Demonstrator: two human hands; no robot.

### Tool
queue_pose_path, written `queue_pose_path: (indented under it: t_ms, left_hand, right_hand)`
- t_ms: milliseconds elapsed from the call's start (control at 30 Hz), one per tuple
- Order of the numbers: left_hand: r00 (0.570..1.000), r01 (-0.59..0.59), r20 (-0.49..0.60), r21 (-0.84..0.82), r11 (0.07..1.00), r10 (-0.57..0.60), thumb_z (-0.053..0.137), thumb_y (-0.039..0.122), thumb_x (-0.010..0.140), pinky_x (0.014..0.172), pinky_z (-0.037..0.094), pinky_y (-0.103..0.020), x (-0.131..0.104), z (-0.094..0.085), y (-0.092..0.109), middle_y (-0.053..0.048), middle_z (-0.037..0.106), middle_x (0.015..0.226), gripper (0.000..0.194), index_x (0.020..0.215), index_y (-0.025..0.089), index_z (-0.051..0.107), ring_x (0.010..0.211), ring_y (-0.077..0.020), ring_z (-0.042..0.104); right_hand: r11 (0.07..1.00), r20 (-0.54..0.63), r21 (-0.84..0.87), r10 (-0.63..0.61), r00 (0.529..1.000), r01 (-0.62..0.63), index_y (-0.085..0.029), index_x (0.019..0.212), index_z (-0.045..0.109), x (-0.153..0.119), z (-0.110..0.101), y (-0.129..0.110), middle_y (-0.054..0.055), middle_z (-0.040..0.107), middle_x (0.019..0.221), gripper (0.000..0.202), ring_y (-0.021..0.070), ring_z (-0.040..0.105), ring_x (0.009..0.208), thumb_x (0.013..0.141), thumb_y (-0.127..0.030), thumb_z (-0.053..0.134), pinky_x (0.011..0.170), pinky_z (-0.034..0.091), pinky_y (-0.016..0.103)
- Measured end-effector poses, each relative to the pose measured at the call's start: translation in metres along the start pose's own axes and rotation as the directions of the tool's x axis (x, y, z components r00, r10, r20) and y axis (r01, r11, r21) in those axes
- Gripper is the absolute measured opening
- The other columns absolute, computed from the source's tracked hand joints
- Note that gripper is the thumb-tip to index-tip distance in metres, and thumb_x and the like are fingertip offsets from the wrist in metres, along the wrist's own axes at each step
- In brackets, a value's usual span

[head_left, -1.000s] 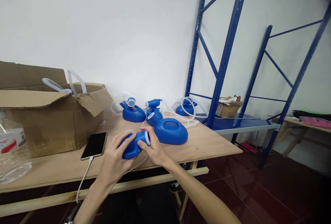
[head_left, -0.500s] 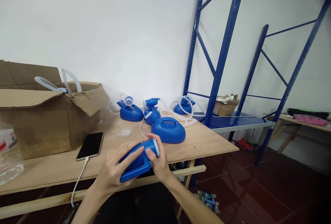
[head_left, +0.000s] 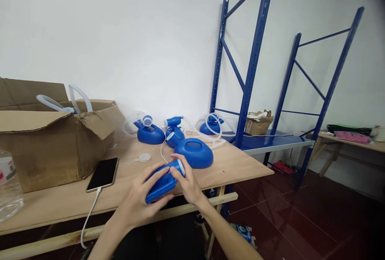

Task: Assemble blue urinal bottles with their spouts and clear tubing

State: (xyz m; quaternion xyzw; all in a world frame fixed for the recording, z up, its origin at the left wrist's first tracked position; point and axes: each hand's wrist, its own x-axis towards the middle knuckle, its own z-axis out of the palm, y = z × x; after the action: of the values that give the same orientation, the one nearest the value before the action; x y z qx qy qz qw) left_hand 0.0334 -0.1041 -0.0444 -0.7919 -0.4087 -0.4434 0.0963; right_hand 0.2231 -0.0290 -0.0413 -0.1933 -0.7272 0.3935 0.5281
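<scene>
Both hands hold a blue plastic urinal head [head_left: 165, 180] with a white rim, just in front of the table's edge. My left hand [head_left: 144, 192] wraps round its left end, fingers over the top and thumb below. At the white-rimmed end, my right hand [head_left: 186, 180] grips with thumb on top and fingers behind. Part of the piece is hidden by my fingers. Just behind stands a blue urinal bottle [head_left: 197, 156] with a moulded handle. A white round cap [head_left: 144, 158] with a strap lies to its left.
An open cardboard box [head_left: 57, 152] with clear tubes stands at left, near a phone [head_left: 102, 175] on a white cable and a clear plastic bottle [head_left: 9, 190]. More blue bottles [head_left: 150, 135] with tubing line the wall. A blue metal rack [head_left: 255, 55] rises at right.
The urinal head has turned a little in my hands, and its flat bar sits higher and closer to the body. My left thumb now shows beneath it. The view has shifted slightly.
</scene>
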Motion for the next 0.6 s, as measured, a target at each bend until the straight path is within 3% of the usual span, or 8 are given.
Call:
queue_pose_path:
  t_ms: [100,167,267,400,500,600]
  left_hand:
    - [0.972,0.116,0.213,-0.059,0.992,-0.101,0.080,0.049,0.081,0.111,0.050,-0.051,0.002,-0.002,0.004,-0.012,0.044,0.163,0.090,0.159,0.035,0.040,0.141,-0.0369,0.053]
    - [0.941,0.195,0.303,-0.118,0.974,-0.152,0.077,0.051,0.084,0.112,0.050,-0.051,0.002,-0.004,0.005,-0.011,0.039,0.166,0.090,0.162,0.036,0.034,0.143,-0.0355,0.050]
    - [0.915,0.309,0.326,-0.188,0.932,-0.238,0.073,0.048,0.088,0.107,0.054,-0.049,0.001,-0.007,0.006,-0.011,0.045,0.162,0.085,0.162,0.037,0.033,0.136,-0.0325,0.058]
    - [0.898,0.379,0.321,-0.211,0.901,-0.302,0.083,0.048,0.077,0.103,0.056,-0.053,0.000,-0.008,0.006,-0.015,0.045,0.161,0.106,0.164,0.036,0.025,0.130,-0.0358,0.062]
    - [0.898,0.411,0.282,-0.260,0.874,-0.339,0.089,0.046,0.070,0.105,0.055,-0.056,-0.002,-0.007,0.005,-0.018,0.040,0.163,0.129,0.167,0.036,0.005,0.137,-0.0391,0.055]
    - [0.894,0.442,0.226,-0.318,0.839,-0.386,0.089,0.045,0.070,0.102,0.057,-0.054,-0.003,-0.006,0.003,-0.018,0.041,0.162,0.135,0.166,0.038,-0.006,0.137,-0.0383,0.056]
  right_hand:
    - [0.992,-0.028,-0.114,-0.047,0.998,0.044,-0.025,0.137,0.063,0.010,-0.016,0.000,0.007,0.061,0.121,0.050,0.0243,0.060,0.116,0.094,-0.050,0.067,0.109,0.045,0.038]
    - [0.983,-0.013,-0.175,-0.062,0.998,0.059,-0.027,0.137,0.066,0.013,-0.024,-0.003,0.007,0.057,0.126,0.054,0.0247,0.059,0.119,0.089,-0.051,0.074,0.110,0.045,0.038]
    - [0.983,-0.010,-0.162,-0.086,0.996,0.083,-0.030,0.136,0.067,0.012,-0.026,-0.007,0.007,0.055,0.130,0.062,0.0257,0.057,0.123,0.081,-0.055,0.082,0.110,0.045,0.039]
    - [0.996,0.005,-0.017,-0.085,0.996,0.085,-0.031,0.136,0.066,0.005,-0.012,-0.007,0.009,0.053,0.134,0.068,0.0275,0.059,0.122,0.078,-0.062,0.083,0.100,0.054,0.038]
    - [0.993,0.142,0.071,-0.101,0.985,0.092,-0.033,0.153,0.050,-0.001,-0.005,-0.007,0.012,0.041,0.154,0.079,0.0305,0.050,0.138,0.086,-0.072,0.067,0.108,0.051,0.042]
    - [0.987,0.345,-0.040,-0.133,0.929,0.156,-0.031,0.167,0.017,-0.005,-0.008,-0.010,0.013,0.021,0.170,0.093,0.0324,0.023,0.157,0.093,-0.072,0.056,0.124,0.031,0.051]
